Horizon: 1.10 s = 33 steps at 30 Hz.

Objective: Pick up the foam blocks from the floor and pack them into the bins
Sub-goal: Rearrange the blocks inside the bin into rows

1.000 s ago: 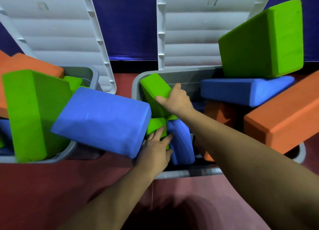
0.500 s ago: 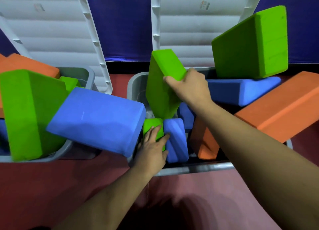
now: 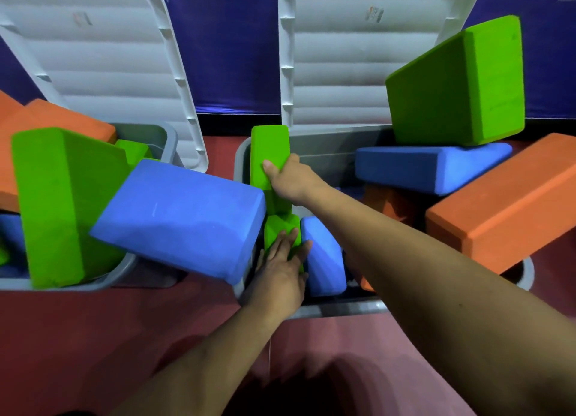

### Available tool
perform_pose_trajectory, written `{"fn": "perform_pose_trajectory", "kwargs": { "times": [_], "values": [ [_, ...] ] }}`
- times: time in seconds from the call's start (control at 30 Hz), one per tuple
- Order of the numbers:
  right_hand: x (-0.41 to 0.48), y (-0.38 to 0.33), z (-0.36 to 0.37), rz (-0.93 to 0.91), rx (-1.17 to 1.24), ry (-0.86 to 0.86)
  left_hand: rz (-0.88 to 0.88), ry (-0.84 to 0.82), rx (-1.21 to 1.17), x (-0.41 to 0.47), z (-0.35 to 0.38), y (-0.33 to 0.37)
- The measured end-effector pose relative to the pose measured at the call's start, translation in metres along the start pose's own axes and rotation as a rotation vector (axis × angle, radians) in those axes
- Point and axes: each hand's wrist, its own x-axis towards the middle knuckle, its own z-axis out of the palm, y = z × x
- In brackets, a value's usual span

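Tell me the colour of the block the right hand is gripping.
Green. The right hand grips an upright green block at the bin's left end, seen in the head view.

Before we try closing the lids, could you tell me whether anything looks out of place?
Yes. The orange block juts over the right bin rim, a big green block perches tilted on top, and a blue block bridges both bins.

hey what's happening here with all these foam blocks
A person is packing foam blocks into two grey bins. The right hand grips an upright green block at the right bin's left end, while the left hand presses on a smaller green block beside a blue one. Both bins are overflowing.
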Motion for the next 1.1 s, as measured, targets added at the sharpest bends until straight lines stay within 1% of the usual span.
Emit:
{"fn": "perform_pose_trajectory", "kwargs": {
  "times": [0.13,0.23,0.33,0.4,0.47,0.53,0.57,0.6,0.63,0.67,0.7,0.73,0.77,0.8,0.83,0.9,0.93,0.97,1.03,1.07,1.1],
  "values": [
    [0.009,-0.003,0.011,0.057,-0.021,-0.06,-0.01,0.002,0.065,0.004,0.002,-0.004],
    [0.008,0.001,0.011,0.069,0.01,-0.074,-0.034,-0.022,0.058,0.004,-0.009,0.004],
    [-0.004,0.004,-0.002,0.067,0.053,-0.091,-0.02,-0.095,0.024,0.0,-0.036,0.019],
    [-0.018,0.007,-0.015,0.018,0.078,-0.065,0.037,-0.171,-0.021,-0.009,-0.066,0.03],
    [-0.037,0.008,-0.027,-0.03,0.136,-0.028,0.091,-0.205,-0.159,-0.022,-0.106,0.037],
    [-0.053,0.009,-0.032,-0.076,0.152,0.055,0.075,-0.2,-0.504,-0.031,-0.151,0.034],
    [-0.057,0.011,-0.032,-0.086,0.159,0.122,0.061,-0.155,-0.667,-0.032,-0.17,0.027],
    [-0.062,0.011,-0.029,-0.089,0.163,0.181,0.037,-0.049,-0.755,-0.029,-0.183,0.014],
    [-0.066,0.012,-0.023,-0.089,0.173,0.214,-0.011,0.103,-0.73,-0.027,-0.189,-0.003],
    [-0.071,0.013,-0.016,-0.091,0.18,0.216,-0.092,0.263,-0.606,-0.022,-0.189,-0.022],
    [-0.076,0.011,-0.008,-0.087,0.189,0.183,-0.207,0.378,-0.382,-0.018,-0.184,-0.041],
    [-0.081,0.009,0.003,-0.082,0.211,0.129,-0.341,0.428,-0.142,-0.019,-0.177,-0.058],
    [-0.084,0.008,0.014,-0.055,0.246,0.057,-0.485,0.418,0.001,-0.022,-0.17,-0.069],
    [-0.087,0.006,0.024,-0.018,0.304,-0.02,-0.613,0.365,0.028,-0.026,-0.165,-0.073],
    [-0.09,0.005,0.033,0.029,0.379,-0.102,-0.7,0.301,-0.017,-0.029,-0.163,-0.074],
    [-0.097,0.002,0.049,0.111,0.608,-0.232,-0.76,0.209,-0.066,-0.03,-0.16,-0.073],
    [-0.101,0.001,0.054,0.13,0.733,-0.262,-0.762,0.195,-0.061,-0.029,-0.16,-0.072],
    [-0.105,0.0,0.056,0.119,0.829,-0.258,-0.76,0.198,-0.06,-0.029,-0.161,-0.071],
    [-0.114,-0.006,0.052,0.051,0.95,-0.19,-0.756,0.24,-0.106,-0.031,-0.167,-0.068],
    [-0.117,-0.012,0.046,0.003,0.966,-0.124,-0.749,0.275,-0.145,-0.032,-0.171,-0.065],
    [-0.119,-0.017,0.038,-0.041,0.93,-0.045,-0.729,0.329,-0.177,-0.033,-0.177,-0.061]
  ]
}}
